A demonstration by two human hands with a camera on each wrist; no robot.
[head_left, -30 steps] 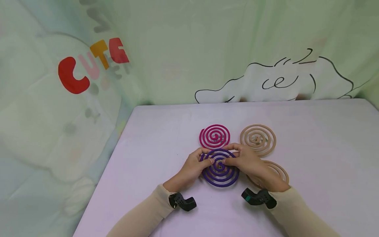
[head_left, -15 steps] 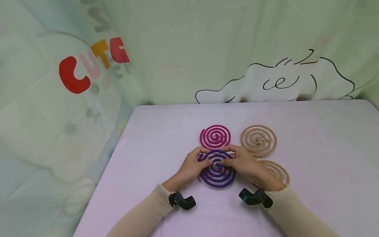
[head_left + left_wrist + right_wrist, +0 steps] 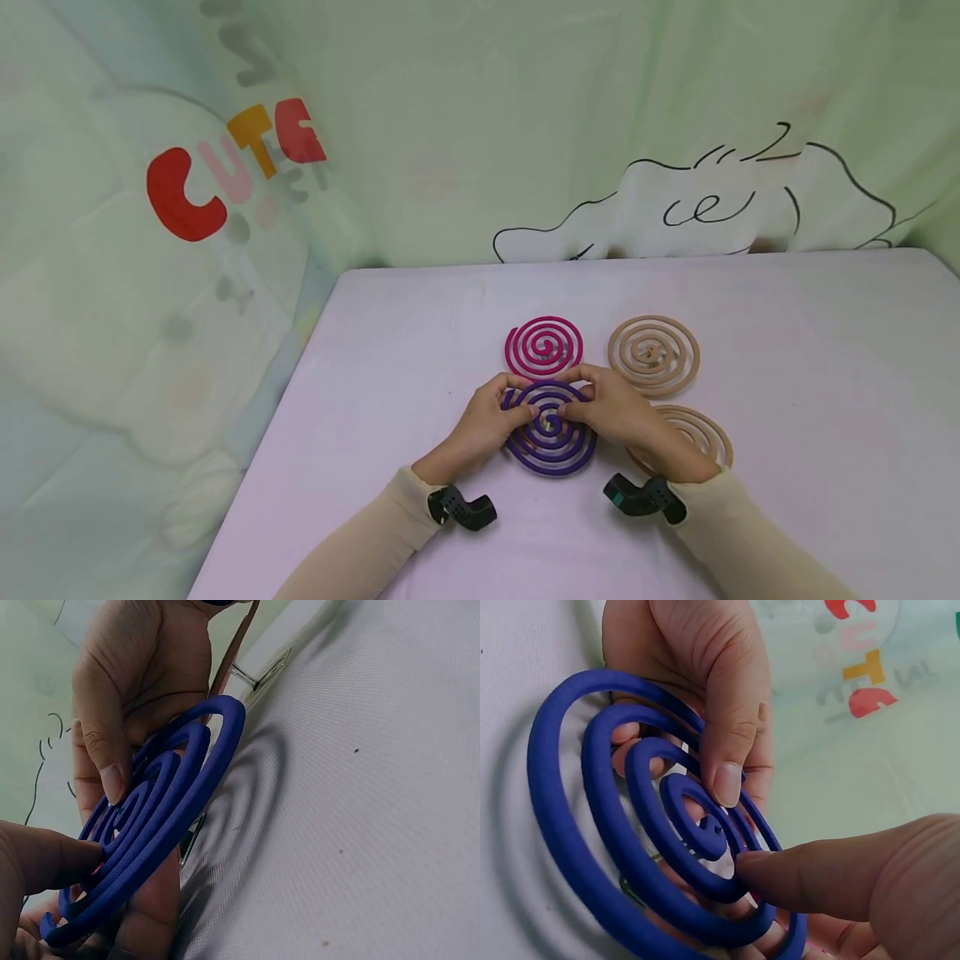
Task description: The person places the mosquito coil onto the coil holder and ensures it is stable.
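Observation:
A dark blue-purple mosquito coil is held tilted above the table by both hands. My left hand grips its left side, thumb on the upper face near the centre and fingers beneath. On the other side my right hand pinches it the same way; both thumbs press close to the middle. Through the rings of the coil in the right wrist view a bent metal wire shows underneath. Parts of the fingers behind the coil are hidden.
Just beyond the hands lies a pink mosquito coil. A tan coil sits right of it, and another tan coil is partly hidden by the right forearm. A printed curtain hangs behind the white table.
Between the first two frames, the blue-purple coil and my right hand shifted slightly left. Since then both hands have stayed almost still, with the same hold.

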